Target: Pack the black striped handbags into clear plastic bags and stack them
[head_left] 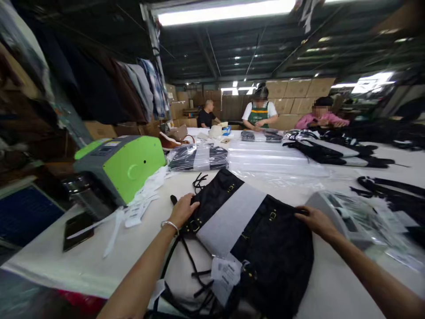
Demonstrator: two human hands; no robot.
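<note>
A black bag (275, 252) with small gold buckles lies on the white table in front of me, slanting to the right. A pale grey band (232, 217) runs across its middle. My left hand (183, 212) is closed on the bag's left edge, close to a buckle; a bracelet circles that wrist. On the other side, my right hand (315, 220) pinches the upper right edge of the bag. White printed tags (226, 274) hang at the near side. Black straps and cords (195, 288) trail below the left hand.
To the left stand a green-and-grey machine (133, 166), a thermos (88, 195) and a phone (78, 232). Behind the bag lie a plastic-wrapped bag (199, 158) and clear plastic sleeves (268, 157). A grey box (335, 217) sits rightward. Co-workers, one in a green apron (259, 114), are across the table.
</note>
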